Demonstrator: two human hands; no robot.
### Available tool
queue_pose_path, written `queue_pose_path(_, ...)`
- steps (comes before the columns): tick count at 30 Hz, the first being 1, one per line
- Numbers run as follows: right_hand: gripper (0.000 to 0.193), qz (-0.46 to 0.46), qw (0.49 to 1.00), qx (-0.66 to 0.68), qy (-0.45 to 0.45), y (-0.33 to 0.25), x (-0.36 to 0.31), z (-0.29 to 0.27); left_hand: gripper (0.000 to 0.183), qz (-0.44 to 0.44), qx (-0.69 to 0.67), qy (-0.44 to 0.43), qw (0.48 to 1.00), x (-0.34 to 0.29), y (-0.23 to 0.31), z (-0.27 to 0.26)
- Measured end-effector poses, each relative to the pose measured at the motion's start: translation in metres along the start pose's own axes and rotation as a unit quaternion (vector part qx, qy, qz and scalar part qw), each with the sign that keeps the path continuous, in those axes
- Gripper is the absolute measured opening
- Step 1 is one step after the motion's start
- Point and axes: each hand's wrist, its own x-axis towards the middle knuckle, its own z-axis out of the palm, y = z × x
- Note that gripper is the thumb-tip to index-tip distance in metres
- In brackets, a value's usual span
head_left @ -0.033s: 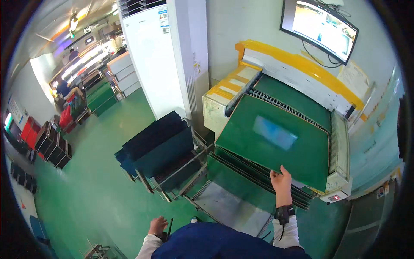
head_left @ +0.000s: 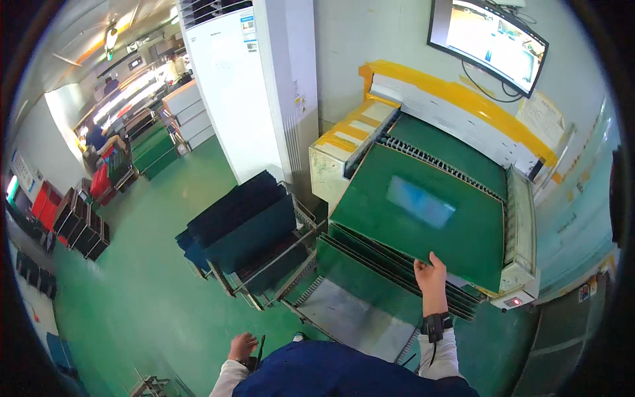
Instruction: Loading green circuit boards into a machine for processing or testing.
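A large flat green panel [head_left: 370, 178] lies on the roller outfeed of a white machine, a bluish glare on its glossy face. My right hand [head_left: 432, 281] is at its near edge, thumb and fingers closed around the rim there; some fingers are hidden. Just below that hand, several similar green panels [head_left: 370, 261] stand tilted in a slotted metal rack [head_left: 311, 284]. My left hand [head_left: 243, 345] hangs low beside my body, fingers curled, with nothing visible in it. A dark, thin piece sticks up by the left wrist, and a black device is strapped to the right one.
A second rack [head_left: 254, 301] with dark blue panels [head_left: 248, 228] stands to the left, by a tall white cabinet unit [head_left: 235, 92]. The machine [head_left: 334, 169] has yellow-taped edges. A monitor [head_left: 489, 43] hangs above it. Farther left are red and black racks [head_left: 83, 221] and people working.
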Motion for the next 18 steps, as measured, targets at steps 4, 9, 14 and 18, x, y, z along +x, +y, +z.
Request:
queue_pose_path(4, 0.019, 0.008, 1.0, 0.014, -0.006, -0.003, 0.017, -0.007, 0.014, 0.088, 0.149, -0.107, 0.979, 0.001, 0.0, -0.005)
queue_pose_path(9, 0.019, 0.003, 1.0, 0.02, 0.009, -0.005, 0.031, 0.001, 0.029, 0.208, 0.343, -0.108, 0.909, 0.04, -0.024, -0.048)
queue_pose_path(14, 0.022, -0.008, 0.999, 0.026, 0.016, -0.006, 0.043, -0.003, 0.032, -0.052, 0.016, 0.029, 0.998, 0.018, -0.008, -0.018)
queue_pose_path(18, 0.023, -0.007, 0.999, 0.03, 0.023, -0.009, 0.054, -0.009, 0.031, 0.048, 0.179, -0.039, 0.982, 0.005, -0.007, -0.014)
